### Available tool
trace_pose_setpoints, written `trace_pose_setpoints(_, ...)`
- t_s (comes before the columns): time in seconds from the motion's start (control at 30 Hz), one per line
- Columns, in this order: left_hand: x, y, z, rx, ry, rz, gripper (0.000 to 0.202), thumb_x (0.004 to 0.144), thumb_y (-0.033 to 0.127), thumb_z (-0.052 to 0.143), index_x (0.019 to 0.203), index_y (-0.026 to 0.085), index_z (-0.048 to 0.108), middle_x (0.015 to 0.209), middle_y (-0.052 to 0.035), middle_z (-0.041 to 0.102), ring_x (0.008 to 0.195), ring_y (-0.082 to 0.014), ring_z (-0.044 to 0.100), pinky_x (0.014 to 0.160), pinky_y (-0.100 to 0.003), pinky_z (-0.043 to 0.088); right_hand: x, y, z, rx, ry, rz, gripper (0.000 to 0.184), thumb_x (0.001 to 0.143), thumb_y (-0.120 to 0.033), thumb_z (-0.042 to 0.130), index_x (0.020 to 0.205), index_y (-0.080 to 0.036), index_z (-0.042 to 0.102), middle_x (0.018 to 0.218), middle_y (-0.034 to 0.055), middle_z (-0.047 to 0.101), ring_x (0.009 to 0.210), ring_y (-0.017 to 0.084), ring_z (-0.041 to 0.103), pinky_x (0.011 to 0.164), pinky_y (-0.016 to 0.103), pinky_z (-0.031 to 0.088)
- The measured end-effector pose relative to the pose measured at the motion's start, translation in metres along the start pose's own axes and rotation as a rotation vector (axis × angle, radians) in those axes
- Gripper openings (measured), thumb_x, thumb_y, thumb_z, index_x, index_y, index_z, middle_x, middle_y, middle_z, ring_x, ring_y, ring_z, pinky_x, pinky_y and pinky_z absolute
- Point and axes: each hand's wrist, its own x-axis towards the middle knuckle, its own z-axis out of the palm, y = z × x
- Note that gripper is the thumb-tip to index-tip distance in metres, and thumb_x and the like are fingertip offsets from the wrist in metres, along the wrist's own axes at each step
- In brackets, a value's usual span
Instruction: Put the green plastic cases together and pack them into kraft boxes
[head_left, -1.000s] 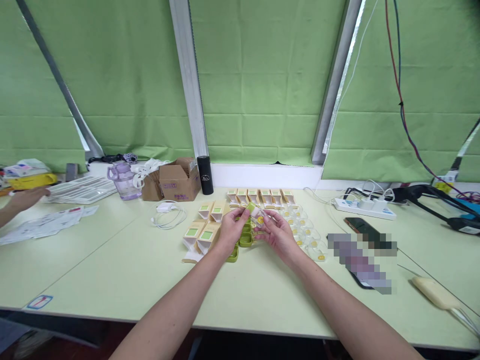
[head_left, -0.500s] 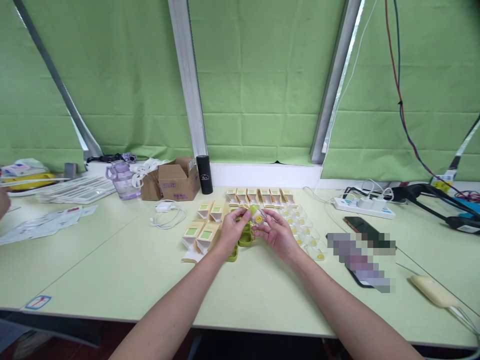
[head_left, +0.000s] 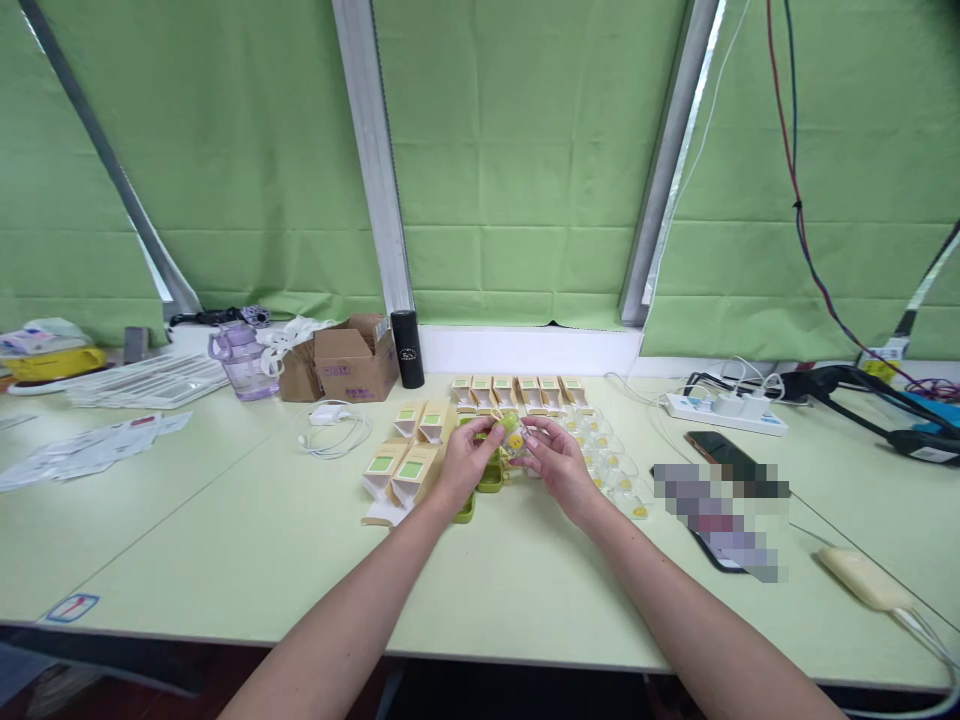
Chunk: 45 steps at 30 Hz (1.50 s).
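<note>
Above the middle of the table, my left hand (head_left: pixel 466 468) is closed on a small green case (head_left: pixel 509 421). My right hand (head_left: pixel 561 468) pinches a clear plastic cover (head_left: pixel 514 441) with a yellow round mark, held right against the case. Whether the two are fastened together I cannot tell. Below the hands lie more green cases (head_left: pixel 490 476), partly hidden by my fingers. Several clear covers (head_left: pixel 613 463) with yellow marks stand in rows beside my right hand. To the left of my left hand are open cardboard cartons (head_left: pixel 414 468) with green labels.
Another row of small cartons (head_left: pixel 517 394) stands at the back. Behind are a brown box (head_left: pixel 352 365), a black bottle (head_left: pixel 407 350) and a purple jug (head_left: pixel 246 365). On the right lie phones (head_left: pixel 731 460), a power strip (head_left: pixel 724 412) and a cream power bank (head_left: pixel 862 578).
The clear cover and the green case have come closer together between my hands. At the far left, another person's hand has gone out of view.
</note>
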Motion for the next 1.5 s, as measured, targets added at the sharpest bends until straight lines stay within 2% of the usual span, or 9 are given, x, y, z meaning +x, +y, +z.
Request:
trace_pose_setpoints(0.17,0.0,0.0,0.0,-0.009,-0.043,0.004,0.055,0.082,0.064,0.085,0.105,0.014,0.081,0.104,-0.0117,0.08,0.102,-0.0266,0.073,0.091,-0.036,0.058,0.003,0.007,-0.002,-0.064,0.045,-0.045,0.05,0.066,-0.047,0.102,0.103,-0.024,0.076,0.105,0.0045,0.077,0.09,0.022,0.074,0.078,0.037,0.067)
trace_pose_setpoints(0.3,0.002,-0.005,-0.002,-0.004,0.004,-0.009,0.06,0.079,0.062,0.088,0.114,0.014,0.081,0.116,-0.0139,0.081,0.11,-0.0291,0.074,0.097,-0.038,0.058,0.006,0.016,-0.006,-0.078,0.023,-0.063,0.056,0.069,-0.045,0.101,0.114,-0.026,0.073,0.107,0.0045,0.075,0.087,0.022,0.075,0.081,0.041,0.068)
trace_pose_setpoints(0.47,0.003,-0.012,-0.004,0.004,0.037,-0.017,0.061,0.08,0.058,0.089,0.121,0.015,0.081,0.128,-0.0162,0.079,0.116,-0.0314,0.074,0.1,-0.042,0.058,0.008,0.026,-0.01,-0.093,0.006,-0.083,0.059,0.07,-0.046,0.099,0.119,-0.028,0.07,0.108,0.0037,0.075,0.086,0.021,0.076,0.083,0.043,0.069)
trace_pose_setpoints(0.73,0.005,-0.014,-0.003,0.05,0.053,0.015,0.054,0.084,0.054,0.088,0.121,0.017,0.08,0.128,-0.0155,0.079,0.114,-0.029,0.074,0.099,-0.039,0.058,0.008,0.025,-0.011,-0.091,0.003,-0.07,0.061,0.072,-0.045,0.098,0.122,-0.029,0.068,0.111,0.0035,0.076,0.087,0.02,0.076,0.086,0.041,0.068)
trace_pose_setpoints(0.97,0.002,-0.007,-0.004,0.061,0.002,0.044,0.052,0.087,0.056,0.083,0.124,0.019,0.077,0.126,-0.0139,0.076,0.12,-0.0288,0.069,0.098,-0.036,0.054,0.003,0.014,-0.003,-0.037,0.018,-0.051,0.059,0.072,-0.043,0.098,0.121,-0.031,0.067,0.107,0.002,0.076,0.089,0.021,0.077,0.089,0.042,0.067)
trace_pose_setpoints(1.1,-0.002,-0.001,-0.005,0.078,-0.033,0.06,0.055,0.083,0.049,0.088,0.129,0.022,0.074,0.118,-0.0108,0.074,0.116,-0.0276,0.067,0.091,-0.033,0.053,-0.002,0.004,0.002,-0.032,0.021,-0.052,0.055,0.075,-0.043,0.096,0.12,-0.032,0.066,0.109,0.0022,0.076,0.097,0.023,0.077,0.096,0.044,0.065)
trace_pose_setpoints(1.2,-0.004,0.001,-0.004,0.134,-0.045,0.101,0.052,0.082,0.043,0.088,0.128,0.024,0.074,0.117,-0.0094,0.074,0.116,-0.0274,0.066,0.093,-0.033,0.051,-0.003,0.0,0.005,-0.037,0.017,-0.057,0.055,0.076,-0.044,0.095,0.121,-0.033,0.066,0.11,0.0027,0.075,0.099,0.023,0.077,0.098,0.046,0.065)
trace_pose_setpoints(1.5,-0.002,-0.004,-0.004,0.238,-0.032,0.139,0.046,0.084,0.042,0.086,0.125,0.024,0.076,0.119,-0.0093,0.076,0.11,-0.0266,0.066,0.089,-0.033,0.05,-0.001,0.003,0.004,-0.058,0.006,-0.085,0.044,0.077,-0.047,0.094,0.113,-0.032,0.073,0.106,0.0019,0.076,0.093,0.021,0.075,0.095,0.042,0.064)
